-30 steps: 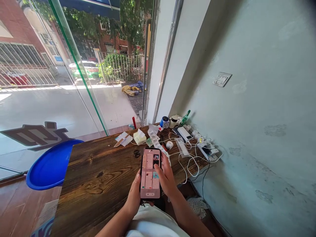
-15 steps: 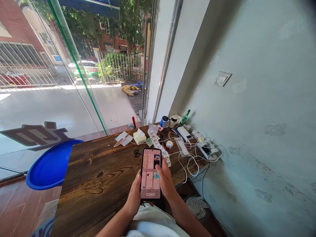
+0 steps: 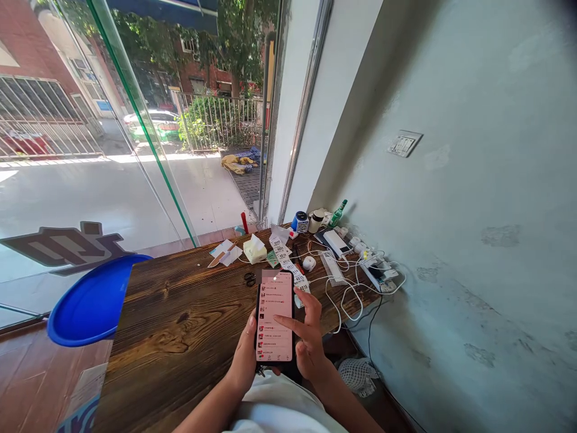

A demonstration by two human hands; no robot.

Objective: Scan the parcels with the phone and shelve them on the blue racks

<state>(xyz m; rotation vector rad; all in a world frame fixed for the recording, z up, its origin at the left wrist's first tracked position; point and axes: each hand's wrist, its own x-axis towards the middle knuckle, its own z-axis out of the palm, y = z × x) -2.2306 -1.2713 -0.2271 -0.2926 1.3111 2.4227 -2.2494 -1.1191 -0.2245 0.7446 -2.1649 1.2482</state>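
Upright in front of me is a smartphone (image 3: 270,334), its lit screen filled with a list of rows. My left hand (image 3: 243,359) grips it along the left side and lower edge. Over the right half of the screen my right hand (image 3: 310,338) stretches out its index finger, with the other fingers apart; whether the fingertip touches the glass I cannot tell. A strip of numbered paper labels (image 3: 283,254) runs behind the phone's top right corner. Black scissors (image 3: 249,279) lie just beyond its top left corner.
On the wooden table (image 3: 166,313) are a tissue pack (image 3: 255,251), a blue device with a QR code (image 3: 300,222), a green bottle (image 3: 338,214), and white cables (image 3: 343,304) leading to a power strip (image 3: 378,272). A blue tub (image 3: 85,307) stands left, near the glass.
The phone's screen went from several small app cards to a list. My right hand has come off the phone's right edge, its index finger now extended over the screen instead of the thumb.
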